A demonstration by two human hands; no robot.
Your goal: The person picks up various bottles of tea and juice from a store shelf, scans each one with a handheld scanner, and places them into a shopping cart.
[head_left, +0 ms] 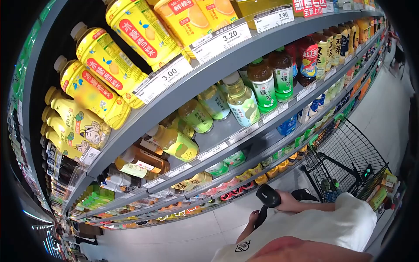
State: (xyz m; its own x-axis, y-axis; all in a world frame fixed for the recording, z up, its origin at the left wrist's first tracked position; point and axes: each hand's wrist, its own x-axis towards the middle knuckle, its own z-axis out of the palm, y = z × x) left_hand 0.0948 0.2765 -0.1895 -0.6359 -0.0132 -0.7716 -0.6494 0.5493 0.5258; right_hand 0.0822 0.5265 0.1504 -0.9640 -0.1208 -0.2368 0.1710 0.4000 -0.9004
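Observation:
A black handheld device, shaped like a barcode scanner (268, 195), is held low in front of my white shirt (314, 227). My left hand (253, 217) is closed around its narrow lower part. Against the side of its rounded head lies my right hand (286, 201), curled in, with the fingertips hidden behind the device. Both hands are below the drink shelves and away from the bottles. Nearest beyond them is the lowest row of bottles (273, 172). A blurred, skin-coloured shape fills the bottom edge.
A black wire shopping cart (345, 159) stands at the right beside the shelf. Yellow drink bottles (102, 56) fill the upper shelf (205, 65) close by; green tea bottles (264, 87) stand below. Cartons and bottles (386, 190) are at the right edge. Tiled floor (196, 231) runs underneath.

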